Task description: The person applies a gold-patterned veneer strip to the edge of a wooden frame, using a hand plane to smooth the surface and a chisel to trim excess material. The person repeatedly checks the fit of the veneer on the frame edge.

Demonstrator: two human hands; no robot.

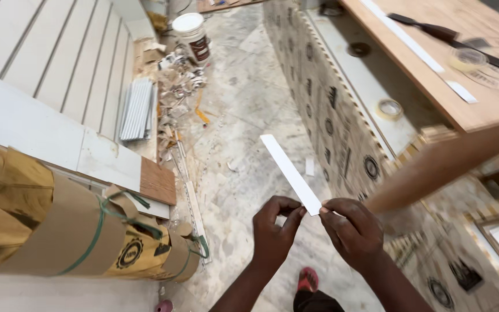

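Both of my hands pinch the near end of a thin white strip point(289, 169) that slants up and to the left over the floor. My left hand point(275, 234) grips its lower end from the left with thumb and fingers. From the right, my right hand point(350, 229) holds the same end between fingertips. The two hands almost touch each other.
A wooden worktop point(434, 63) at the right carries another white strip point(417, 49), a tape roll point(467, 58) and a dark tool point(434, 30). A second tape roll point(389, 108) lies on the ledge below. Brown-wrapped rolls point(88, 231), white slatted panels point(59, 58), scrap heap point(180, 81) and a bucket point(192, 32) stand left.
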